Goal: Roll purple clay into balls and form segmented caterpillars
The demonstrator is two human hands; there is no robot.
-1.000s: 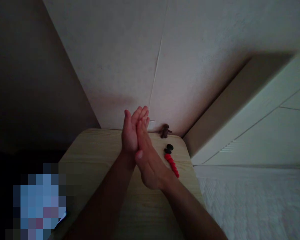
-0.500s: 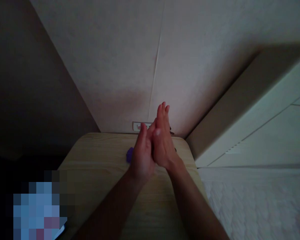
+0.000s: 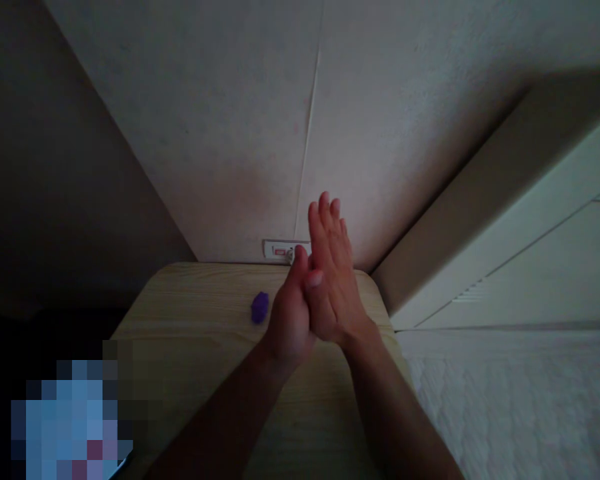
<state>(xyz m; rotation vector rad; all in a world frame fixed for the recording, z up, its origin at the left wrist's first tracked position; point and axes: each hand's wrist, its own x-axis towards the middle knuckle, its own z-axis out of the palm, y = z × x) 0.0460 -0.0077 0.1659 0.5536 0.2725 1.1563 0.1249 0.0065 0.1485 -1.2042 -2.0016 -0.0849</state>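
Observation:
Palm to palm, my left hand (image 3: 291, 317) and my right hand (image 3: 334, 277) press together above a light wooden tabletop (image 3: 195, 303). The right hand's fingers stretch upward, straight and slightly fanned. My left thumb points up, while most of the left fingers are hidden behind the right hand. Whether anything lies between the palms cannot be seen. A small purple lump (image 3: 260, 307), rough like modelling clay, rests on the tabletop just left of my left hand, untouched.
Against the wall behind the tabletop is a white power strip (image 3: 273, 249) with a reddish switch, partly covered by my hands. A pale cabinet-like panel (image 3: 520, 267) stands at right, above a white quilted surface (image 3: 505, 400). A pixelated bluish patch fills the lower left.
My right hand has slid and turned against the left palm, its fingers now more fanned. Both hands sit slightly farther right, and the purple lump shows in full.

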